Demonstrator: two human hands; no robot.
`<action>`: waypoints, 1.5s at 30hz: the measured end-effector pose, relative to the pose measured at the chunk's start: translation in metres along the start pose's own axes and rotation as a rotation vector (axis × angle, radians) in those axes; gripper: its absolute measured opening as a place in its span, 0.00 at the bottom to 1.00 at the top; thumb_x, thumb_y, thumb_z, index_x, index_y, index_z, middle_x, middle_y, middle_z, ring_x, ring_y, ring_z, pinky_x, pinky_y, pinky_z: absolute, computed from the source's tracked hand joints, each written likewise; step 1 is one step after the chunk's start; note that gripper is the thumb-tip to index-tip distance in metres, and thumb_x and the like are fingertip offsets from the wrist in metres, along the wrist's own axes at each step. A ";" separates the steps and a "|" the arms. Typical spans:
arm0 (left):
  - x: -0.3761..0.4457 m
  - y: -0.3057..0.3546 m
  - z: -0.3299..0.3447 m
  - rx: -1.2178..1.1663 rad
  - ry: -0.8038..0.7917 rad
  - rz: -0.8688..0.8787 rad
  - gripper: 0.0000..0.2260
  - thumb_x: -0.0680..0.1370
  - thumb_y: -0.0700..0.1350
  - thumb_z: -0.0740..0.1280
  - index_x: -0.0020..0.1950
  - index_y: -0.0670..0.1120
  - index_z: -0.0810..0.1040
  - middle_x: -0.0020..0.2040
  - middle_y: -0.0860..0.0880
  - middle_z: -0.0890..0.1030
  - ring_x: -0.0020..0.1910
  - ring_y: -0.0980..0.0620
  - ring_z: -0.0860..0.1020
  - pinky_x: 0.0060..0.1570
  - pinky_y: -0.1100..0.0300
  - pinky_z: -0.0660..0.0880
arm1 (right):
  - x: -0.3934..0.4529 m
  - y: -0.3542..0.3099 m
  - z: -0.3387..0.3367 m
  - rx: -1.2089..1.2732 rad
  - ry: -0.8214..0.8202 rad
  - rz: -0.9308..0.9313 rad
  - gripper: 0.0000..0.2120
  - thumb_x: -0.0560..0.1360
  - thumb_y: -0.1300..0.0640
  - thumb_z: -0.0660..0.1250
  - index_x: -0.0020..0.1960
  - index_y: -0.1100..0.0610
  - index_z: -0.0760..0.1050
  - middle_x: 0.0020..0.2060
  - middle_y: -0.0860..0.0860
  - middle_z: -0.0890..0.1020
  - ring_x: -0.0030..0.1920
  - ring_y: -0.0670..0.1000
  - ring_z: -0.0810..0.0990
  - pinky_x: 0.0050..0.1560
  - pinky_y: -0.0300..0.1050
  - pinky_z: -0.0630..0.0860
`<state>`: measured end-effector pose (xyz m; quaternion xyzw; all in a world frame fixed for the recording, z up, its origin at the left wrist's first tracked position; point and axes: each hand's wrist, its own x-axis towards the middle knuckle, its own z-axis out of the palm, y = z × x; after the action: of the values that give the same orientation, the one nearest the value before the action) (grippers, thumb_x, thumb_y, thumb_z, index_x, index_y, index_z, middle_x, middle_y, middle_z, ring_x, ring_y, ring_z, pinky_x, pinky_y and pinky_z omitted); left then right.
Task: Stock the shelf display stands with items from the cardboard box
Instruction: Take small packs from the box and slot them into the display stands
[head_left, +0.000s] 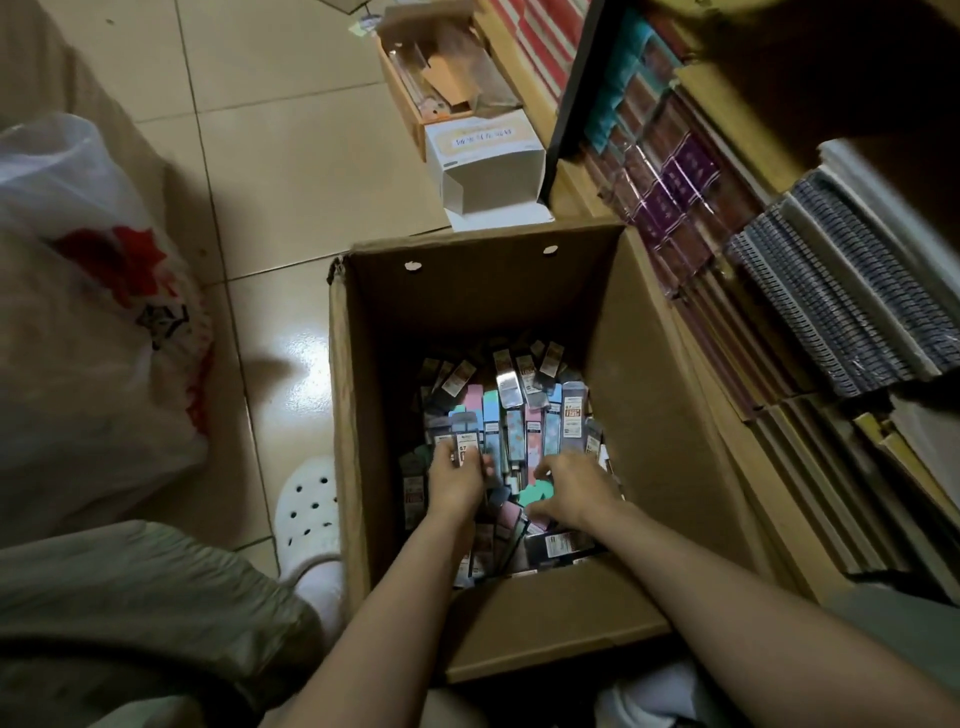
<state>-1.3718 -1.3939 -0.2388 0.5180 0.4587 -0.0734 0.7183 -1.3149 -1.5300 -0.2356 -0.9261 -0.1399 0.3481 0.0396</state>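
Our left hand (456, 480) grips a small packet (464, 448), our right hand (574, 488) curls over packets deep between box (670, 415) walls; fingertips hidden

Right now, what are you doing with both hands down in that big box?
A person is crouched over an open cardboard box on the tiled floor, beside shelves of notebooks. The box holds a jumble of small slim packets in pink, blue, grey and green. The left hand grips a few of the packets. The right hand reaches in among the packets, fingers curled; whether it holds one is unclear. Nothing has left the box yet in this view. A white plastic bag sits to the left.
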 end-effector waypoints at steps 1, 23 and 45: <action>0.002 0.001 0.001 0.029 -0.006 0.014 0.07 0.83 0.41 0.56 0.50 0.48 0.73 0.41 0.47 0.78 0.37 0.52 0.76 0.37 0.58 0.77 | 0.000 -0.001 0.004 -0.027 0.014 -0.005 0.28 0.68 0.41 0.76 0.63 0.51 0.76 0.60 0.52 0.75 0.62 0.53 0.73 0.56 0.48 0.71; -0.008 0.012 0.009 0.320 -0.340 0.203 0.30 0.77 0.45 0.71 0.74 0.50 0.60 0.59 0.52 0.76 0.55 0.52 0.79 0.50 0.62 0.78 | -0.011 0.004 -0.091 0.453 0.129 -0.140 0.11 0.73 0.58 0.73 0.50 0.47 0.74 0.44 0.49 0.81 0.43 0.47 0.81 0.42 0.38 0.76; 0.021 0.014 0.012 0.364 -0.085 0.098 0.22 0.81 0.44 0.64 0.74 0.47 0.63 0.67 0.44 0.74 0.63 0.43 0.75 0.60 0.42 0.75 | 0.041 0.022 -0.020 0.159 0.025 -0.048 0.34 0.69 0.47 0.77 0.71 0.49 0.70 0.63 0.52 0.69 0.65 0.53 0.68 0.68 0.49 0.69</action>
<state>-1.3449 -1.3893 -0.2441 0.6577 0.3813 -0.1418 0.6340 -1.2668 -1.5383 -0.2501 -0.9208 -0.1334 0.3452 0.1231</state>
